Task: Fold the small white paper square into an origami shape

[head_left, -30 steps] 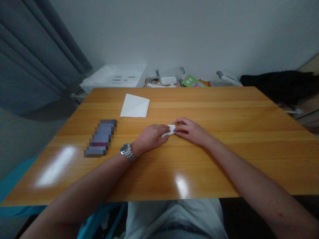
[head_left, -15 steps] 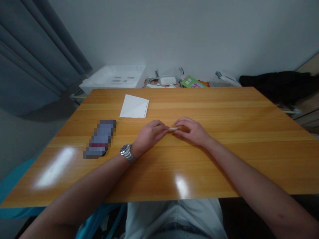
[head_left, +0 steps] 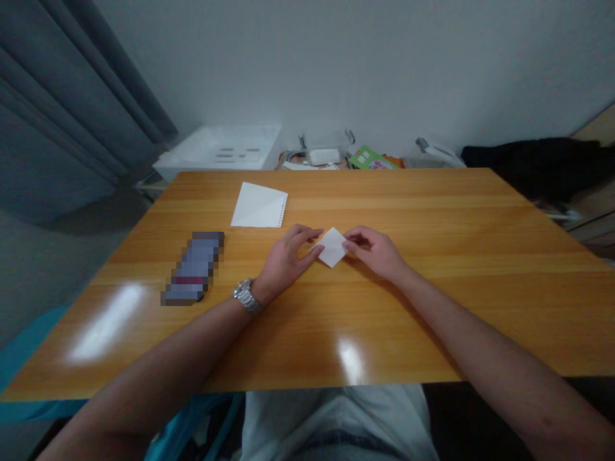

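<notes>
A small piece of folded white paper [head_left: 332, 248] is turned like a diamond between my hands, above the wooden table. My right hand [head_left: 377, 253] pinches its right corner between thumb and fingers. On the other side, my left hand [head_left: 288, 256] has its thumb against the left corner. The left index finger is stretched out, with a gap between it and the thumb. Whether other left fingers are beneath the paper is hidden. A metal wristwatch [head_left: 246, 296] is on my left wrist.
A white sheet with a perforated edge [head_left: 259, 205] lies at the table's back left. Nearer is a pixelated phone-like object [head_left: 195, 269]. Behind the wooden table [head_left: 408, 326] stand a white bin [head_left: 225, 147] and a green booklet [head_left: 369, 157]. A blue chair [head_left: 33, 339] is at left.
The folded paper, seen nearly edge-on before, now faces me as a diamond. My left fingers have spread away from the thumb, and my right fingers have closed on the right corner.
</notes>
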A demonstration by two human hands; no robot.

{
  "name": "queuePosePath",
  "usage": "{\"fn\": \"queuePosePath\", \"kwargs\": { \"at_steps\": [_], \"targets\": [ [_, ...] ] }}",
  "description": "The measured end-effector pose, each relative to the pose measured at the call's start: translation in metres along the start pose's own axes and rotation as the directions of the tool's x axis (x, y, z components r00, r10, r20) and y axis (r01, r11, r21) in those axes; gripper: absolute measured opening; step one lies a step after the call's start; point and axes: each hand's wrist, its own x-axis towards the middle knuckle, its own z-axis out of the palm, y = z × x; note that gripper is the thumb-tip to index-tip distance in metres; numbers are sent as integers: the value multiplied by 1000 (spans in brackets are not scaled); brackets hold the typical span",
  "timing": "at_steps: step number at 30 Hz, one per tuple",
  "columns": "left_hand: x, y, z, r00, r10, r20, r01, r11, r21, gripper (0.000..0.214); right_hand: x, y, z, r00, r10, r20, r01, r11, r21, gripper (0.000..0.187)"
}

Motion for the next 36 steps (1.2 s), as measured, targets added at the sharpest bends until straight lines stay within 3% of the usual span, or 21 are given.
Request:
{"fn": "queuePosePath", "kwargs": {
  "at_steps": [4, 7, 12, 14, 16, 21, 25, 30, 36],
  "targets": [
    [2, -1, -5, 998, 49, -25, -45, 990, 136, 24, 1, 4, -5, 999, 33, -19, -35, 994, -104, 19],
    [2, 0, -8, 986, 139, 91, -156, 963, 221, 19, 2, 3, -9, 999, 11, 30, -3, 969, -247, 17],
    [-1, 0, -7, 884, 282, 374, -363, 917, 164, 28, 4, -1, -13, 985, -96, 145, 151, 890, -431, 16],
    [-3, -1, -5, 836, 311, 452, -407, 904, 129, 34, 5, 1, -13, 980, -114, 166, 178, 874, -453, 16],
    [-5, -2, -3, 815, 310, 490, -415, 902, 119, 39, 5, 5, -12, 977, -128, 168, 192, 873, -448, 16],
    [-5, -4, -4, 841, 257, 475, -375, 911, 170, 44, 5, 9, -13, 963, -213, 162, 263, 866, -424, 17],
    [-4, -5, -6, 866, 217, 450, -334, 922, 197, 41, 6, 5, -19, 923, -281, 264, 369, 842, -394, 19],
    [-4, -4, -6, 888, 169, 428, -295, 923, 246, 41, 3, 4, -26, 889, -246, 385, 390, 849, -357, 24],
    [-4, -5, -3, 904, 138, 406, -270, 919, 287, 38, 4, 8, -28, 879, -226, 419, 377, 869, -322, 26]
  ]
}}
